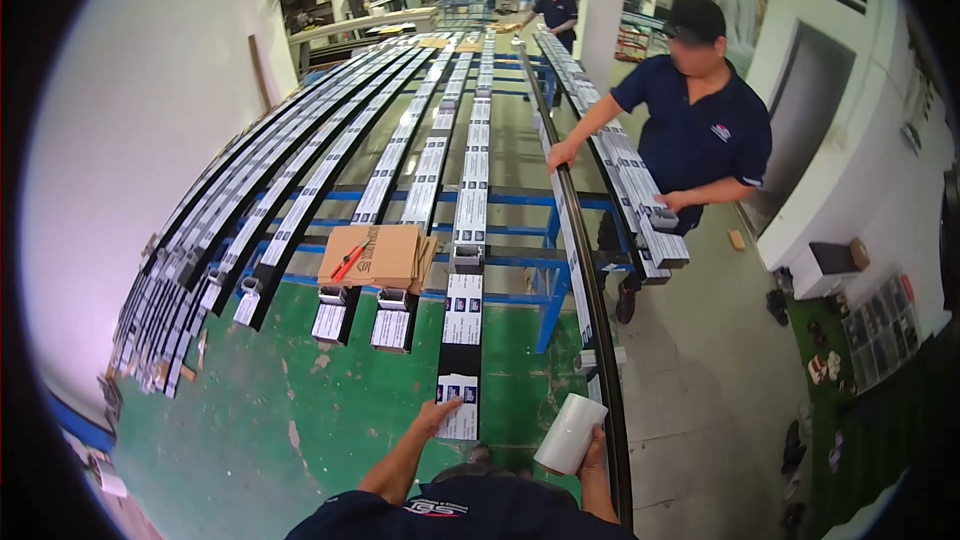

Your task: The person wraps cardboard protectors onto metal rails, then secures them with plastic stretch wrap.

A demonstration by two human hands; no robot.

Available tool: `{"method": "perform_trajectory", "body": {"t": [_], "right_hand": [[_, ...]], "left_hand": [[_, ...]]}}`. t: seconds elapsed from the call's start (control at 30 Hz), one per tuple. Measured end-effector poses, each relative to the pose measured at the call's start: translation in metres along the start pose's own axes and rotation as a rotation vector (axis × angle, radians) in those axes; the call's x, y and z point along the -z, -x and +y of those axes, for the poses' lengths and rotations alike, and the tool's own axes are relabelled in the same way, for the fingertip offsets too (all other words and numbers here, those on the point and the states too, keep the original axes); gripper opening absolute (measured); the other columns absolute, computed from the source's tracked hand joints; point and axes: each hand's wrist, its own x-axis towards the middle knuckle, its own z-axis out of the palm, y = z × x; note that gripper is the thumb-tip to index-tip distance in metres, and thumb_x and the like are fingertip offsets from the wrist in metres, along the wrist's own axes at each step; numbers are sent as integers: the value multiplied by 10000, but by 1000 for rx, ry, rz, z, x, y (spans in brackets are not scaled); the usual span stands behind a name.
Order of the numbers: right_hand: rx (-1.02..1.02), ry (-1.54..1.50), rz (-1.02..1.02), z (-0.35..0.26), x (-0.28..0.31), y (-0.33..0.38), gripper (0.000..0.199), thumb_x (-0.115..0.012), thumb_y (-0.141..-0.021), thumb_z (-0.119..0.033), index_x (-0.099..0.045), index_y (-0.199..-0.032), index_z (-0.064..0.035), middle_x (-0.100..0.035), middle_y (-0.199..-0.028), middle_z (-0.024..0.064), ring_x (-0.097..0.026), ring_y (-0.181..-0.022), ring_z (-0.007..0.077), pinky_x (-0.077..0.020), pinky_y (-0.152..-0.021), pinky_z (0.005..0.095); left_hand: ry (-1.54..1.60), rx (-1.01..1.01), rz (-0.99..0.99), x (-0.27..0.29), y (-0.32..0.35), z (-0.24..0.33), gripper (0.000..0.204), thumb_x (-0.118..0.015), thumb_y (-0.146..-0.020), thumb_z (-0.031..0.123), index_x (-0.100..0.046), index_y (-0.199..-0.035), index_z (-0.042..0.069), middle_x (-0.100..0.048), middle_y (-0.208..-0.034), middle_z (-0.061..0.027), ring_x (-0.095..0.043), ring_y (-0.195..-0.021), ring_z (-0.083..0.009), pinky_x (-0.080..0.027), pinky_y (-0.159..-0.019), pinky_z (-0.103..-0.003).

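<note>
My left hand [436, 416] is at the near end of a long straight profile [461, 330], gripping its left edge with a finger or thumb lying over the top. This profile is black, with printed white protective film along most of its face. In my right hand [594, 455] is a thick white roll [570, 434], apparently plastic film, tilted and held from its right side. Just beyond the roll runs a long dark bar [590, 270]. A co-worker [690, 120] at the right has one hand on that bar and the other on a stack of film-covered profiles [640, 190].
Blue metal trestles [548, 310] carry several long profiles fanning out to the left. Flat cardboard pieces [375, 254] lie across two profile ends, with a red cutter [349, 260] on top. A second co-worker [556, 12] stands at the far end. Shoes [778, 306] lie along the right wall.
</note>
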Motion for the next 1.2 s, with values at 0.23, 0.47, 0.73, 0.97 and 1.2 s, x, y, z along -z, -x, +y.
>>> {"method": "perform_trajectory", "body": {"t": [0.23, 0.47, 0.73, 0.97, 1.2], "right_hand": [[3, -27, 28, -21, 7, 20, 694, -558, -876, -598, -557, -1318, -63, -673, -1152, 121, -659, -1012, 299, -533, -910, 446], [61, -38, 64, -45, -4, 36, 693, -542, -885, -589, -558, -1314, -46, -675, -1155, 123, -660, -1012, 294, -533, -910, 445], [98, -14, 69, -68, 4, 32, 705, -499, -889, -601, -545, -1336, -57, -653, -1212, 127, -640, -1067, 297, -517, -943, 461], [198, -93, 166, -100, 19, 43, 721, -424, -901, -652, -552, -1332, -88, -671, -1164, 107, -653, -1032, 289, -537, -904, 458], [210, -213, 117, -98, 64, 43, 678, -411, -922, -617, -546, -1324, -88, -643, -1214, 121, -640, -1064, 315, -536, -904, 493]], "left_hand": [[-562, -201, 247, -87, -8, -11, 656, -816, -737, 492, -665, -1042, -68, -727, -925, -183, -725, -817, -276, -572, -736, -399], [-901, -181, 384, -150, 14, 10, 862, -795, -686, 598, -558, -1091, -125, -698, -989, -263, -700, -929, -392, -553, -811, -463], [-871, -155, 139, -175, -26, -11, 944, -798, -677, 610, -506, -1174, -137, -695, -1017, -271, -703, -933, -386, -562, -792, -456], [-871, -58, 79, -177, -14, 6, 965, -813, -651, 622, -518, -1183, -127, -676, -1114, -274, -680, -1028, -384, -544, -867, -447], [-1161, -187, 396, -187, 40, 41, 822, -807, -671, 544, -501, -1118, -74, -678, -1028, -242, -691, -956, -374, -559, -819, -449]]}}
